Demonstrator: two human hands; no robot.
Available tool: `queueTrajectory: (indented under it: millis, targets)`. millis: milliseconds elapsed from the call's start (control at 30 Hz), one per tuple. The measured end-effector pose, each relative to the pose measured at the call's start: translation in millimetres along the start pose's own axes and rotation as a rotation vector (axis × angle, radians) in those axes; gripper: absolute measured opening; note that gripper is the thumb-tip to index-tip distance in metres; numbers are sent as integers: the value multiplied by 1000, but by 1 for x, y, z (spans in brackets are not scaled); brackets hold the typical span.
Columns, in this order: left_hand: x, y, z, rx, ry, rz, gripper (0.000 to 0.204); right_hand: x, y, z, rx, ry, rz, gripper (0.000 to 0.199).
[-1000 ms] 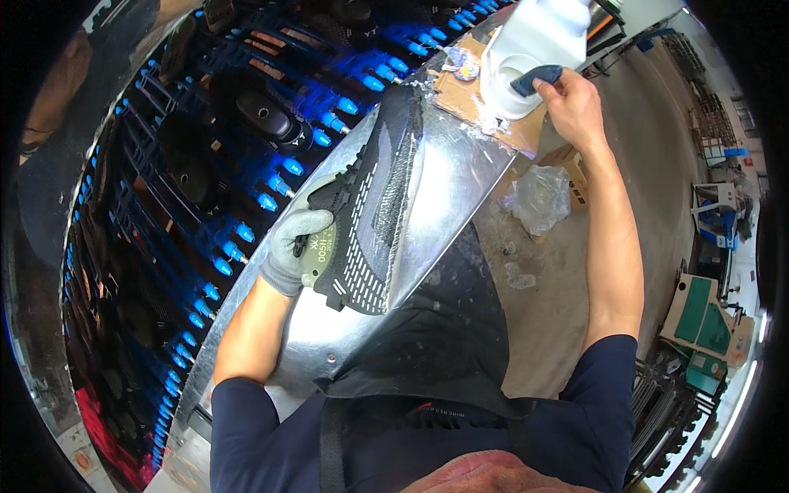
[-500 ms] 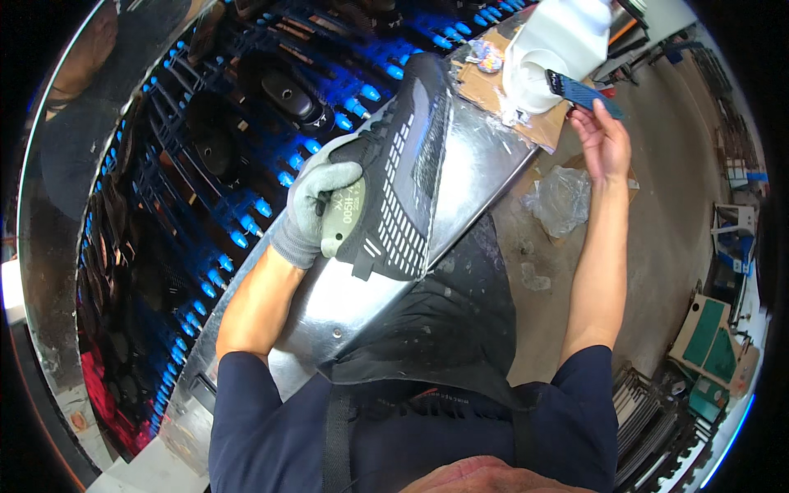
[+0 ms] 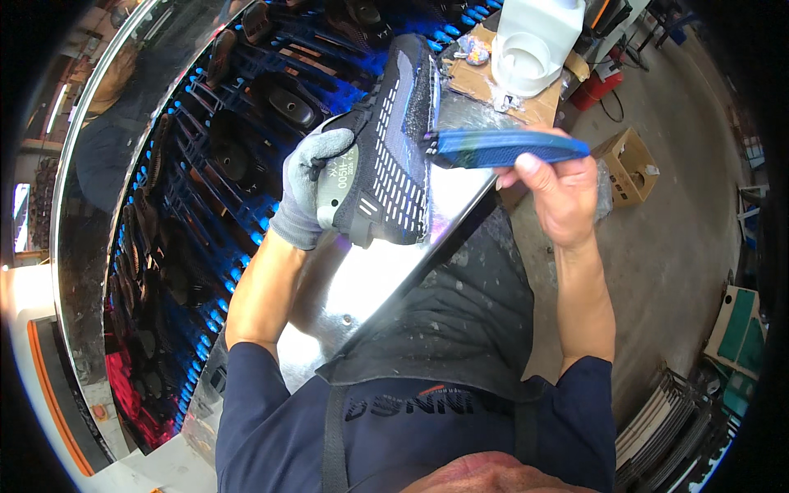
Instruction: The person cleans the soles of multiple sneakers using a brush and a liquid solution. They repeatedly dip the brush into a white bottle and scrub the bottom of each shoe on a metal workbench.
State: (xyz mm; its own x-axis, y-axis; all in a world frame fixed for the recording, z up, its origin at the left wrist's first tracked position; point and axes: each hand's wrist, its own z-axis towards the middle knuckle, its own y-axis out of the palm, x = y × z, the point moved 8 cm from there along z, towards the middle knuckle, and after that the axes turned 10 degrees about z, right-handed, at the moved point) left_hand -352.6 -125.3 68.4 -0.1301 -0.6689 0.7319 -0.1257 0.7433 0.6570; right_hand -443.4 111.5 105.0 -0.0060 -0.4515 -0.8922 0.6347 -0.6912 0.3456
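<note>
My left hand (image 3: 306,182), in a grey glove, is closed round the pale green last (image 3: 331,200) inside a dark shoe upper (image 3: 393,156). The upper has rows of white dashes, and its toe points away from me. My bare right hand (image 3: 563,197) grips a blue brush (image 3: 509,149) between thumb and fingers. The brush's dark bristle end is against or just beside the upper's right edge, where the lower rim faces right. Whether the bristles touch cannot be made out.
On brown cardboard (image 3: 472,78) stands a white plastic container (image 3: 544,25) with a round cup-like opening (image 3: 521,64). Below the shoe is a shiny metal ledge (image 3: 349,283). To the left, a blue-lit rack with blue-tipped pegs (image 3: 261,209) carries dark soles (image 3: 289,105). A cardboard box (image 3: 629,168) sits on the floor.
My right hand has brought the brush from beside the white cup leftward and nearer, to the upper's edge. My left hand still holds the shoe, with the view slightly shifted.
</note>
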Motion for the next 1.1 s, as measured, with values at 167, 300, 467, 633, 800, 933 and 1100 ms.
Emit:
queueTrajectory:
  millis: [167,300,467,633,800,933,1100]
  targets:
    - [14,9,-6,51,84,176,55,-39,18,3,-167,-87,-92,22]
    - [18,10,-5,45,122,208,57,-38,13,22,-169,-89,-149,23]
    - [22,9,-8,60,142,201,58,-40,19,23,-278,-99,-162,19]
    - [24,13,-6,-40,110,26,54,-48,26,17,-320,-163,-190,20]
    - [21,22,-3,-200,-5,-198,50,-60,29,13,-356,-209,-291,22]
    - [25,10,4,-64,19,-117,39,-78,36,14,-488,-350,-400,23]
    - [36,-15,22,28,134,8,28,-105,55,14,-630,-454,-631,26]
